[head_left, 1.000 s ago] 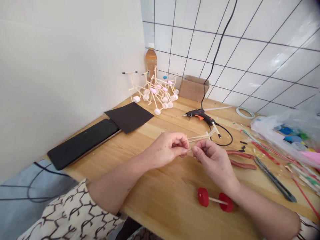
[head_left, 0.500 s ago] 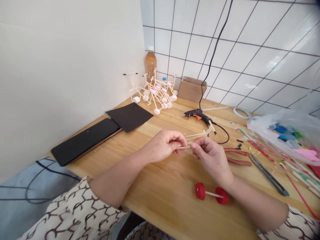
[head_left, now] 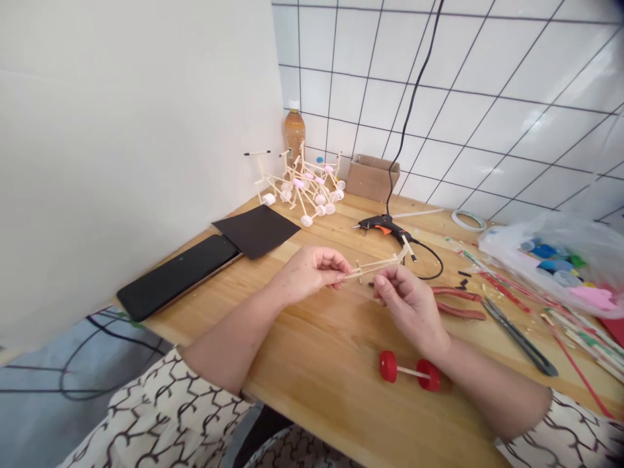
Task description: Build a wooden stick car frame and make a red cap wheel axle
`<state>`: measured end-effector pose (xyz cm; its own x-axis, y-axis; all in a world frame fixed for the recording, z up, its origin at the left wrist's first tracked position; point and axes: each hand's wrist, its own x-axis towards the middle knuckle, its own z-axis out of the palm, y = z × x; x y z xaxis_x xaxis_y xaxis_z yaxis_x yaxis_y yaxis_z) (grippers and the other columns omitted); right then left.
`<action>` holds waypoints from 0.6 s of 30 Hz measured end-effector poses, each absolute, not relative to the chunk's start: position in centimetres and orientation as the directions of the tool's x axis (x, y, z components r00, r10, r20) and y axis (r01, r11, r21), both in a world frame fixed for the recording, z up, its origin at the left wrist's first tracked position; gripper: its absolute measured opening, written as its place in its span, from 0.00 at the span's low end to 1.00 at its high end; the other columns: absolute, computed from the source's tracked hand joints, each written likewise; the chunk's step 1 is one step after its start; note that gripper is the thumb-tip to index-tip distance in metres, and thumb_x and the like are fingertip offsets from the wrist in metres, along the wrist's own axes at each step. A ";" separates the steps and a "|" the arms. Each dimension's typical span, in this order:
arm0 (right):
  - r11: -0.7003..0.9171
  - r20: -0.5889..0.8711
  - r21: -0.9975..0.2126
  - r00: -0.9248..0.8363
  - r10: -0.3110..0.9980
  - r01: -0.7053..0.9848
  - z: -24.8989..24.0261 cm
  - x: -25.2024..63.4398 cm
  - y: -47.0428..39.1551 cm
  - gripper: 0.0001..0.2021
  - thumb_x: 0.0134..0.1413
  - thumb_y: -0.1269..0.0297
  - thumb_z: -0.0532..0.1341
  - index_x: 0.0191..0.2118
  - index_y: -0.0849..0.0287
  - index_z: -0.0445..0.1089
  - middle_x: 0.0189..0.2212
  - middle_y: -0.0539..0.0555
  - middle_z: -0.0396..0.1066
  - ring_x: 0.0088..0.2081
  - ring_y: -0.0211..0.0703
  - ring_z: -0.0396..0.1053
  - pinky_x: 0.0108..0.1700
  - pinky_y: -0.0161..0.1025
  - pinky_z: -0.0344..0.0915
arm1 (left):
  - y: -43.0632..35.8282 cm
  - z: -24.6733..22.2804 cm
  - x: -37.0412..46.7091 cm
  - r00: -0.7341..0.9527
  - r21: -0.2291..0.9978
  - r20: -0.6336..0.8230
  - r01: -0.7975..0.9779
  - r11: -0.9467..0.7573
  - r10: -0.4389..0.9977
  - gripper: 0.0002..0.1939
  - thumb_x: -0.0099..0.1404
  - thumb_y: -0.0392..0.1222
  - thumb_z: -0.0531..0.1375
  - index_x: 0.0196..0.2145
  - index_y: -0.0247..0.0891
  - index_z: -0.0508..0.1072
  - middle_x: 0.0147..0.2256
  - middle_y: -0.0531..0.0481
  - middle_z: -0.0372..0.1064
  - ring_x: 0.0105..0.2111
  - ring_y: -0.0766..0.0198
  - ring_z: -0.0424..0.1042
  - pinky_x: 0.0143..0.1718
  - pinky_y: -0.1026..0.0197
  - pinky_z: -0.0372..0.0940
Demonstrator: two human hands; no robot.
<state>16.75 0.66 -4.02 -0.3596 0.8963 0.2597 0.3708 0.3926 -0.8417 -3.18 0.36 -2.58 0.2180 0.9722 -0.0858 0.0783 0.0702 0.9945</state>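
Note:
My left hand (head_left: 319, 274) pinches the near end of a frame of thin pale wooden sticks (head_left: 373, 266). The sticks slope up to the right, ending in a crosspiece with a dark tip. Close beside them, my right hand (head_left: 407, 302) has its thumb pressed against curled fingers; a small dark bit shows near the fingertips, and I cannot make out what it holds. Below the right hand, on the wooden table (head_left: 312, 364), lies a pair of red wheels (head_left: 388, 366) joined by a pale stick.
Several stick models with white wheels (head_left: 307, 185) stand at the back by a bottle (head_left: 294, 133) and cardboard box (head_left: 373, 179). A glue gun (head_left: 385, 225), pliers (head_left: 458, 304), a cutter knife (head_left: 521, 338) and a bag of caps (head_left: 556, 260) lie rightward. Black card (head_left: 258, 231) and a phone (head_left: 178, 276) lie left.
My left hand has shifted slightly left, away from my right fingertips, so more of the stick frame shows between the hands. The whole view has tilted a little.

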 end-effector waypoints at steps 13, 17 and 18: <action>0.571 0.360 -0.607 -0.449 0.818 0.553 -3.7 17.5 0.9 0.08 0.60 0.62 0.53 0.32 0.57 0.64 0.21 0.48 0.64 0.21 0.35 0.62 0.24 0.33 0.59 | 2.0 -4.7 -3.2 0.155 0.986 -0.166 0.045 0.161 0.974 0.05 0.54 0.26 0.60 0.27 0.32 0.72 0.25 0.53 0.70 0.25 0.70 0.70 0.34 0.64 0.65; 0.696 0.448 -0.406 -0.535 0.716 0.592 -3.0 17.5 0.9 0.05 0.59 0.68 0.54 0.34 0.57 0.66 0.25 0.50 0.69 0.25 0.37 0.66 0.28 0.34 0.62 | 2.3 -4.9 -3.0 0.136 0.983 -0.179 -0.008 0.181 0.974 0.05 0.55 0.25 0.60 0.27 0.32 0.71 0.25 0.53 0.70 0.26 0.71 0.70 0.35 0.63 0.66; 0.722 0.466 -0.362 -0.556 0.688 0.590 -2.9 17.5 1.0 0.05 0.59 0.69 0.54 0.35 0.58 0.66 0.27 0.51 0.71 0.27 0.38 0.68 0.30 0.35 0.63 | 2.4 -5.0 -2.9 0.134 0.983 -0.180 -0.018 0.184 0.974 0.05 0.55 0.25 0.60 0.27 0.32 0.71 0.25 0.53 0.70 0.26 0.71 0.70 0.35 0.63 0.66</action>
